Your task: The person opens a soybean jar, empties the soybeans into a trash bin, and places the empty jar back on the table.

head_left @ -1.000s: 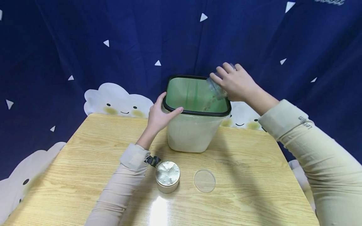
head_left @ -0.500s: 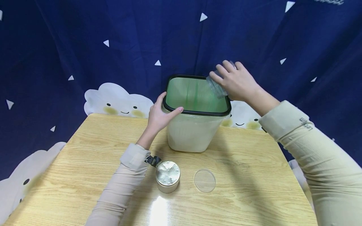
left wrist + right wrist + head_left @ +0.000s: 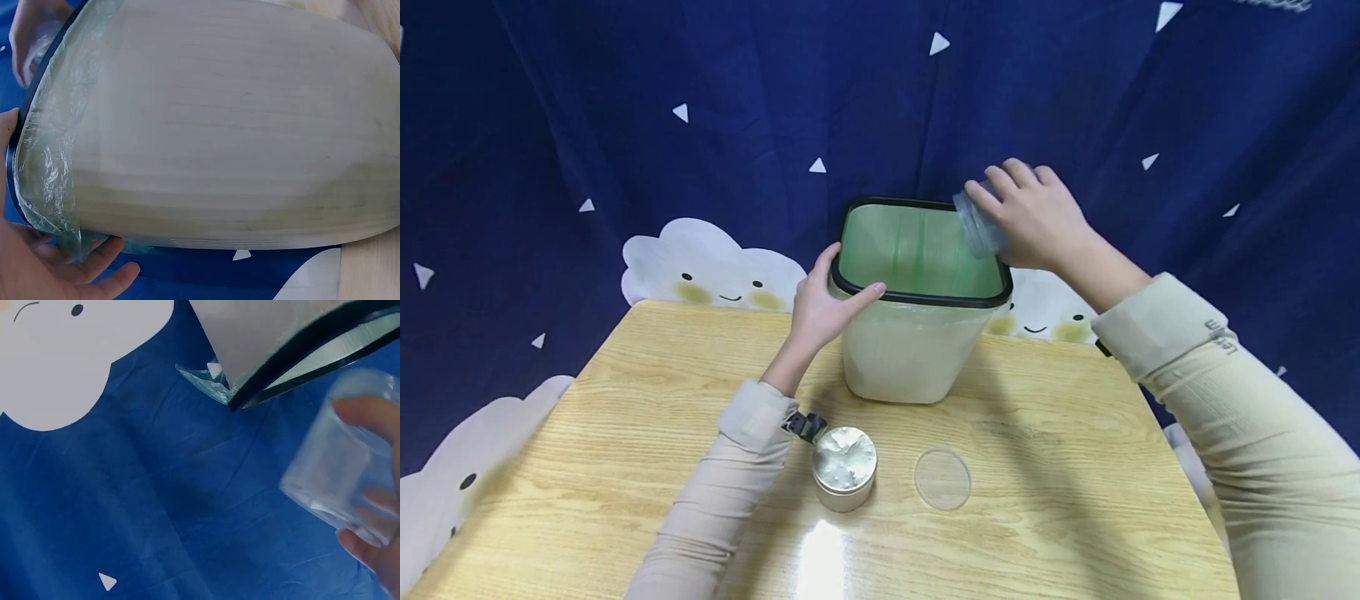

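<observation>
A white trash can (image 3: 910, 358) with a black rim and a green liner bag (image 3: 887, 242) stands at the table's back edge. My left hand (image 3: 823, 304) grips its left front corner, thumb over the rim; in the left wrist view the fingers (image 3: 103, 259) lie along the outside. Above the right side of the opening, my right hand (image 3: 1037, 212) holds a clear plastic jar (image 3: 979, 227), tilted mouth-down toward the bag. Seen from the right wrist, the jar (image 3: 337, 462) is see-through, with no contents showing inside, and thumb and fingers wrap round it.
Near the left forearm stands a round tin (image 3: 845, 469) with a crumpled silvery top. A clear round lid (image 3: 942, 479) lies flat to its right on the wooden table (image 3: 700, 467). A dark blue curtain (image 3: 760, 100) hangs right behind the trash can.
Small bits were falling from the jar one second ago; the stream has stopped. My right hand has shifted slightly right with the jar. My left hand has stayed on the rim.
</observation>
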Motion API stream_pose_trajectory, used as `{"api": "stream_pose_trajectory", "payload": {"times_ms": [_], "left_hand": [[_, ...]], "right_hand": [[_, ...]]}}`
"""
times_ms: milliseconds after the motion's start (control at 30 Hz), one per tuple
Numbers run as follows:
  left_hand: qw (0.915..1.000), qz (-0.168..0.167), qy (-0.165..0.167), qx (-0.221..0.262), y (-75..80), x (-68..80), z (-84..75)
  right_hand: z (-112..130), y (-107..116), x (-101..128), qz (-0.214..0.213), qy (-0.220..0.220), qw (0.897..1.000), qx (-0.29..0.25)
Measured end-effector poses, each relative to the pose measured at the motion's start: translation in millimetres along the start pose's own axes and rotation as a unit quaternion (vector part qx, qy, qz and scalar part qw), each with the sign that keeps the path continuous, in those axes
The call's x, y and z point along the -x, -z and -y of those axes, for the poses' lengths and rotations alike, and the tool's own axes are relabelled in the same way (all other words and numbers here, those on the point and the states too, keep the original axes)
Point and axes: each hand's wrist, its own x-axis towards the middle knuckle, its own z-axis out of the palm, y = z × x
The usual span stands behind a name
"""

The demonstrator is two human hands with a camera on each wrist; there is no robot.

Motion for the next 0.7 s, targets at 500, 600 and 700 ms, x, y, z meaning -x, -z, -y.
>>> {"api": "stream_pose_trajectory", "payload": {"times_ms": [500, 600, 700], "left_hand": [[1.0, 0.003, 0.006, -0.006, 1.2, -2.2, 2.7], [0.9999, 0.007, 0.005, -0.006, 1.6, -2.7, 3.9], [0.9999, 0.009, 0.006, -0.006, 2.3, -2.7, 4.3]], "right_hand": [[-3, 4, 29, -0.077, -0.102, 0.977, -0.172], [-1, 6, 37, -0.082, -0.137, 0.962, -0.221], [3, 8, 43, -0.083, -0.164, 0.947, -0.264]]}}
